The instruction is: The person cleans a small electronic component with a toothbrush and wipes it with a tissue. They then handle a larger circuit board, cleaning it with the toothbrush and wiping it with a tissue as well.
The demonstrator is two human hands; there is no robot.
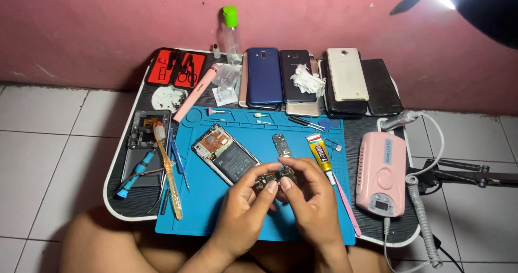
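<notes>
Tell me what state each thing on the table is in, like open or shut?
Opened phone: back cover off, insides showing, flat on the blue mat.
Small circuit board: out of the phone, pinched by left hand and right hand.
Glue tube: lying down, capped.
Clear bottle: upright, green cap on.
Red tool case: open.

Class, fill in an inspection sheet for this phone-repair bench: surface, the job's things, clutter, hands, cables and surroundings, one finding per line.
Surface: small black table with white rim, blue work mat on top.
Job's things: small circuit board held over the mat; opened phone beside it, back off.
Clutter: row of phones at the back, glue tube, red tool case, clear bottle, pink control box, screwdriver.
Hands: left hand and right hand, fingers of both pinching the board.
Cables: coiled grey cord from the pink box.
Surroundings: pink wall, white tiled floor.
</notes>
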